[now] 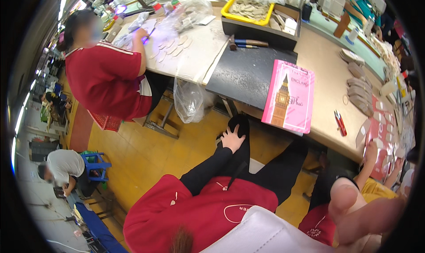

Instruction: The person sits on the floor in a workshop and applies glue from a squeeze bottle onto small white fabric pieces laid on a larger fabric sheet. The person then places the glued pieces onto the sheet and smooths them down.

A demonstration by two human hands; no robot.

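Note:
My left hand (pixel 232 140) lies with its fingers spread on my black-trousered knee (pixel 239 124), below the table's front edge, holding nothing. Raised very close to the camera at the lower right is my right hand (pixel 365 213), large and blurred. Its fingers reach out and I see nothing in them; part of the hand runs into the dark rim. On the table ahead lies a pink notebook (pixel 290 98) with a clock tower on its cover, partly over a black board (pixel 248 71). Red-handled pliers (pixel 340 123) lie to the right of it, touched by neither hand.
A hammer (pixel 250 43) lies before a dark box (pixel 283 34) bearing a yellow tray (pixel 248 9) of beige pieces. A co-worker in red (pixel 104 76) handles pieces at the left table. Another person's hand (pixel 372 151) is at the right. A plastic bag (pixel 189 100) hangs from the table edge.

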